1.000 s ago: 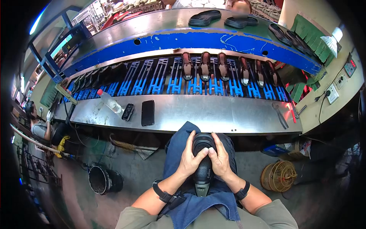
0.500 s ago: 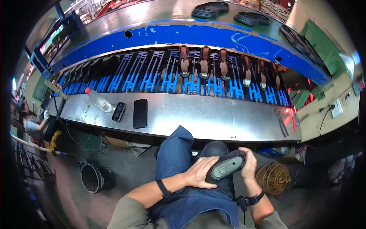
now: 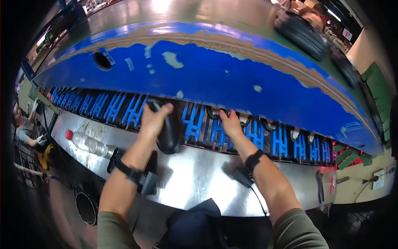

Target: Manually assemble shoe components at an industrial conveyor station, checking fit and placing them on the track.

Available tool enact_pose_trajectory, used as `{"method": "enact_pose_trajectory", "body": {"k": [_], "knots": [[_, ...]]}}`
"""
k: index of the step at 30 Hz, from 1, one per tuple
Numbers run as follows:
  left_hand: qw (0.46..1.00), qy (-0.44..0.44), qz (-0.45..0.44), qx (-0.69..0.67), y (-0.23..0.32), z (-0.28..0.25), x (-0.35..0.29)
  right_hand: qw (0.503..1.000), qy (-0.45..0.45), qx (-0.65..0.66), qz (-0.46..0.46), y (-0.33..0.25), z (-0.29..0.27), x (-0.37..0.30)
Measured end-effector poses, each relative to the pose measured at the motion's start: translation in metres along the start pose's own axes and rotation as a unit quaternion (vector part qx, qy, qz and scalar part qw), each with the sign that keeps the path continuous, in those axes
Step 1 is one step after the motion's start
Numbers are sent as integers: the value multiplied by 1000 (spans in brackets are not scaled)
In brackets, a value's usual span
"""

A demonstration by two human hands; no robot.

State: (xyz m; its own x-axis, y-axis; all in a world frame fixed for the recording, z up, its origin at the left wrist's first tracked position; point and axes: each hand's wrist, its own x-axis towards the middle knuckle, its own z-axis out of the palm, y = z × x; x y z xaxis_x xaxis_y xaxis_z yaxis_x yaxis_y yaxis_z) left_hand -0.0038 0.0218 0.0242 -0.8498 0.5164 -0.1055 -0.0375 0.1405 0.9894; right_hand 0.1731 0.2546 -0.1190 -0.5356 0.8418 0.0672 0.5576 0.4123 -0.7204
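The shoe (image 3: 170, 135) is over the rack's (image 3: 192, 132) front edge, its near end above the ledge (image 3: 199, 166). The left hand (image 3: 154, 119) clasps its far end. The right hand's (image 3: 231, 123) fingers curl at the racked shoes; whether they pinch one is unclear. Good handling means clearing the beam (image 3: 215, 79).

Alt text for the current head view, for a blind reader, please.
A person's left hand holds a black shoe at a row of blue racks, while the right hand reaches to them. A red-capped clear bottle lies on the metal table.
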Motion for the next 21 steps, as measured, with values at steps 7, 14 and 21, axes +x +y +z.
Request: {"method": "enact_pose_trajectory", "body": {"k": [7,14,21], "knots": [[791,14,289,539,-109,-42,105,928,-43,338,149,-38,18,9],[828,-171,250,473,-33,-11,-57,621,-94,725,282,-19,-200,-234],[674,-411,524,318,159,134,-266,860,6,481,171,96,-340,-420]]}}
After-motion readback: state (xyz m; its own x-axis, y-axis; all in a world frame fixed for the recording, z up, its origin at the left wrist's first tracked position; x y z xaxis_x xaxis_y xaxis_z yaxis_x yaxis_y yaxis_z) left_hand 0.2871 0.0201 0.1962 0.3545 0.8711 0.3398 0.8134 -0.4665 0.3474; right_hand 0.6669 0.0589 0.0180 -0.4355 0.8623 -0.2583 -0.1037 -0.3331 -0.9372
